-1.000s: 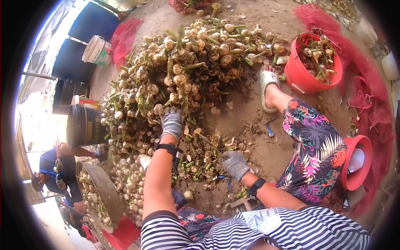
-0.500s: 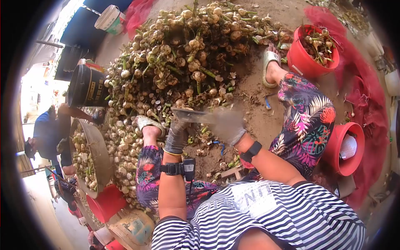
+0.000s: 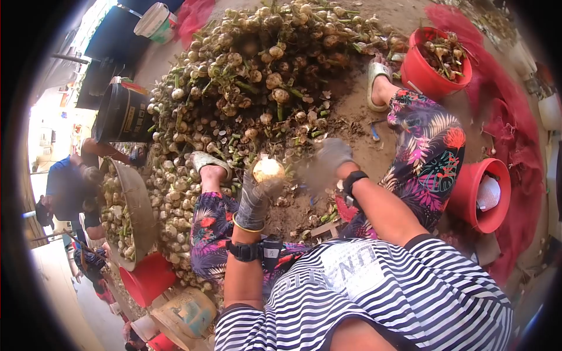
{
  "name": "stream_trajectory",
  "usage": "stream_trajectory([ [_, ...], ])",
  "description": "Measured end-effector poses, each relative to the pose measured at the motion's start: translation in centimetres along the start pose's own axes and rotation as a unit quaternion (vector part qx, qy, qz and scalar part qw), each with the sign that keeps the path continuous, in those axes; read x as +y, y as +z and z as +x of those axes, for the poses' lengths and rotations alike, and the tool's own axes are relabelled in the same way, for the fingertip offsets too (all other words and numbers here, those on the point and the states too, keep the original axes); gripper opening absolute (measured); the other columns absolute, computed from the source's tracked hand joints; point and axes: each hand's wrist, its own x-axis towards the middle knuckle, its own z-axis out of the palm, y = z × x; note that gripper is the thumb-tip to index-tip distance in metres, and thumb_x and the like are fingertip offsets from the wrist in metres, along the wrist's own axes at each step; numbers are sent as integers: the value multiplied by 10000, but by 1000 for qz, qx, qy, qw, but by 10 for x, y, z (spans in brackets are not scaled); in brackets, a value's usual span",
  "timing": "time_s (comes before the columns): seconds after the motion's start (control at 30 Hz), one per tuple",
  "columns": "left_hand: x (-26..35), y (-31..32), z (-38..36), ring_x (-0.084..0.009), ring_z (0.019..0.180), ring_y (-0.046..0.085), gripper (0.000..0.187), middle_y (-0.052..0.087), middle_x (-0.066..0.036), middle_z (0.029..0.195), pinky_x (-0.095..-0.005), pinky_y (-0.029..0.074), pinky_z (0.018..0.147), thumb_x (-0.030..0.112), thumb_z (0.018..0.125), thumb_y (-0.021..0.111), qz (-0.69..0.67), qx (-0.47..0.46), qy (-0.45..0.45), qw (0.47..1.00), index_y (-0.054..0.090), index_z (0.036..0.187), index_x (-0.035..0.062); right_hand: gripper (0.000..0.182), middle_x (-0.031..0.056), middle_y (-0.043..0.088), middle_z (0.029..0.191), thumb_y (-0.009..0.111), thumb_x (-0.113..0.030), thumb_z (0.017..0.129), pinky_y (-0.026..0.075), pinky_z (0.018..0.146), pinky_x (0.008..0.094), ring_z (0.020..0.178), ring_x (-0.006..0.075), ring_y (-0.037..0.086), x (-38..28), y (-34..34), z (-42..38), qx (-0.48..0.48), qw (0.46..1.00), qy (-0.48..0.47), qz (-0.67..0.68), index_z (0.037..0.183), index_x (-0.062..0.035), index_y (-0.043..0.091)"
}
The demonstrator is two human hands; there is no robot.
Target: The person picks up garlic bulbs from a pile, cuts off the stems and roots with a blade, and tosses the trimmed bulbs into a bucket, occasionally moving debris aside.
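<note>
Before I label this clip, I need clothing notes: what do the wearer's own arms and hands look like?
The left hand wears a grey glove with a yellow-edged cuff; above it sits a black buckled strap. The right hand, blurred, is grey-gloved too, with a black wristband. Short black-and-white striped sleeves have dark hems.

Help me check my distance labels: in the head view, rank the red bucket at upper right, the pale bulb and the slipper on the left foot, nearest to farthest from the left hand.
From the left hand:
1. Pale bulb: in its grasp.
2. Slipper: just up and to the left.
3. Red bucket: far off, upper right.
</note>
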Motion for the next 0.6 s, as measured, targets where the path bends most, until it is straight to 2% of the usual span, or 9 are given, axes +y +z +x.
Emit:
stream_trajectory([
  [0.03,7,3,6,-126,778,547,466,554,-48,922,-232,474,661,209,697,700,-57,-12,-13,998,456,1060,47,211,150,605,761,507,-207,720,471,636,377,718,294,592,7,-3,6,-41,998,47,0,826,-60,616],
  [0.1,-2,-16,29,-128,771,550,467,557,-46,907,-236,476,671,155,674,716,-7,48,-38,998,459,1047,43,239,161,609,763,515,-239,742,473,653,371,733,303,591,8,-4,14,69,981,97,153,869,-73,632],
  [0.17,-6,-24,38,-125,748,556,490,560,-49,880,-250,485,671,12,624,730,316,124,30,940,461,1032,29,239,161,607,754,529,-248,736,472,650,370,726,307,589,6,-6,11,90,979,80,167,871,-80,632],
  [0.27,3,-39,36,-140,738,561,413,569,-49,886,-232,487,650,61,660,702,65,124,-53,989,485,1010,32,229,161,595,725,560,-248,719,467,634,374,694,314,579,-8,-16,-11,164,955,65,239,844,-69,628],
  [0.3,-8,-39,35,-168,739,577,353,575,-45,884,-266,497,626,63,677,657,-87,114,1,990,514,998,32,224,159,588,708,560,-246,721,462,619,379,677,316,573,-17,-23,-16,153,944,38,289,833,-62,624],
  [0.33,-12,-35,32,-168,739,577,353,575,-45,884,-266,497,626,63,677,657,-86,115,1,990,514,998,32,221,157,581,691,560,-243,723,456,605,383,659,318,566,-25,-26,-19,141,931,8,338,822,-54,620],
  [0.4,-19,-28,27,-213,854,563,303,560,-104,975,-321,471,759,31,677,603,-257,88,-25,962,515,965,-1,209,153,564,683,567,-247,721,445,585,394,651,323,555,-39,-28,-28,216,927,-78,297,797,-58,612],
  [0.53,-22,-10,16,-193,810,550,243,583,-74,890,-335,443,746,75,675,623,-308,67,-50,948,545,897,14,184,142,559,728,607,-235,688,445,595,387,686,321,551,-62,-40,-46,260,930,-119,230,752,-62,593],
  [0.6,-36,-11,21,-198,807,564,228,575,-70,867,-314,480,679,74,710,602,-302,121,-40,945,539,923,26,184,136,554,710,615,-225,686,446,598,381,683,320,549,-65,-33,-40,236,897,-213,307,742,-53,587],
])
